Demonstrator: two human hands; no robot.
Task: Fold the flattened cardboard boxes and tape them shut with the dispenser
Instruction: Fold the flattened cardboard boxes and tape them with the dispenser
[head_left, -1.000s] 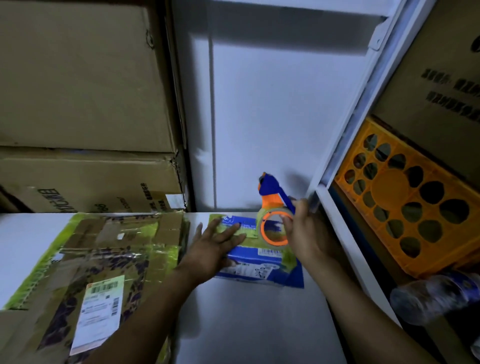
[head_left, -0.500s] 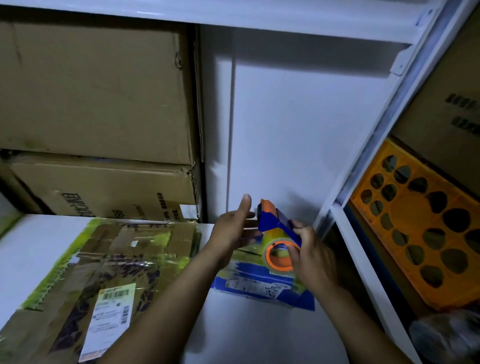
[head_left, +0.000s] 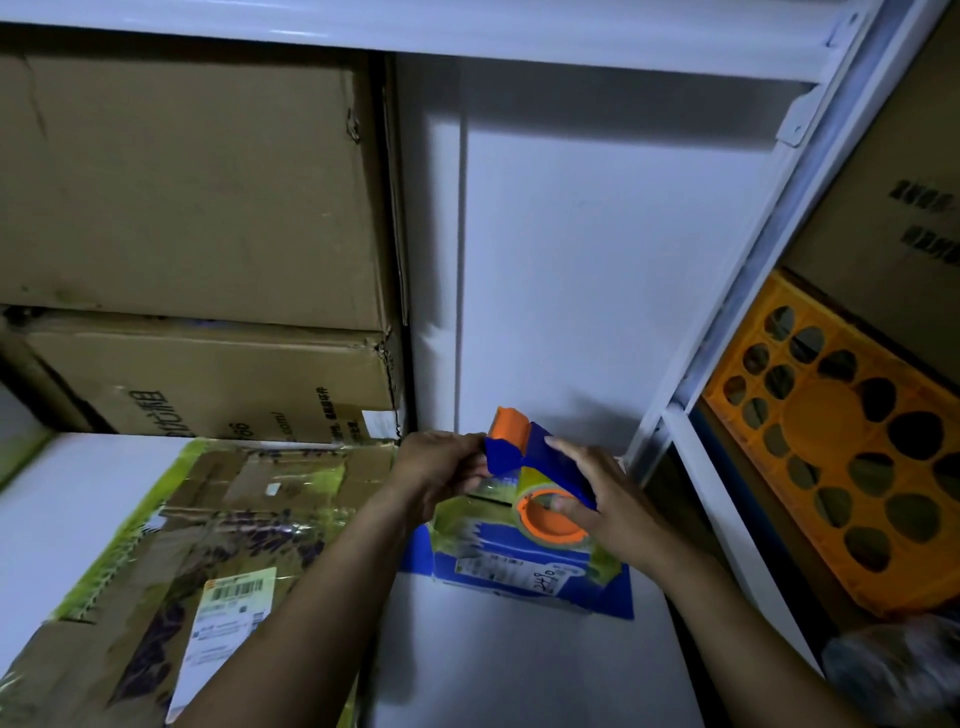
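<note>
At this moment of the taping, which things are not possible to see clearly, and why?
Head view:
1. What the left hand pinches at the tape dispenser: its own fingers hide it.
2. Blue box flaps: covered by the dispenser and right hand.
3. Grey thing, bottom right: blurred, cut off by the edge.
4. Label print on the flat cardboard: too small.

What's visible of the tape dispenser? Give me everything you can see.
The tape dispenser looks plastic: blue body, orange cap at its far end, orange hub carrying a roll of clear-looking tape. It is held tilted over the small blue box, cap end up and away from the camera. The left hand pinches its blue front edge; the right hand grips the roll side, fingers across body and hub. Whether it touches the box can't be told.
</note>
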